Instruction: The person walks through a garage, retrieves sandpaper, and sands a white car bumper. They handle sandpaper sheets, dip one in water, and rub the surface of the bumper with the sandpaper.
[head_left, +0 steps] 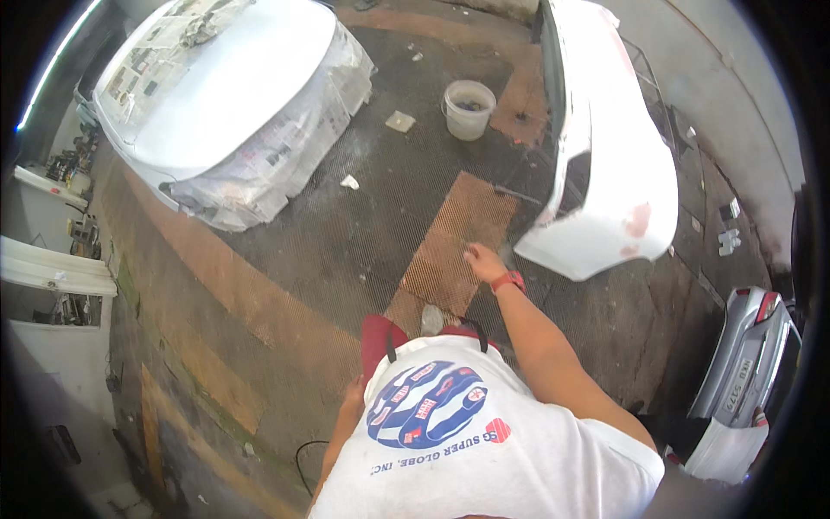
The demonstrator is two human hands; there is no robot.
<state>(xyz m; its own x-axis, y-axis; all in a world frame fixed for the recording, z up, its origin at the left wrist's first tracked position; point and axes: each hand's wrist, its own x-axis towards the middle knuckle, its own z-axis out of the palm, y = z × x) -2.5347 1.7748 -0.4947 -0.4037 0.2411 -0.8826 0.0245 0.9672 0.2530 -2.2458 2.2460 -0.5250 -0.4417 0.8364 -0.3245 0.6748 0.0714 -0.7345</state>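
My right hand reaches forward over the floor with its fingers curled in. Whatever they hold, if anything, is too small to make out. A red wristwatch is on that wrist. Nearest to this hand, on its right and apart from it, is a white car bumper with pinkish patches, raised on a metal frame. My left hand hangs low beside my thigh, its fingers mostly hidden. Further ahead a white bucket stands on the floor with something dark inside.
At the far left is a white car, masked with newspaper and plastic sheeting. A silver bumper with red lamps leans at the right. Brown corrugated sheets cover parts of the floor. Shelves line the left side.
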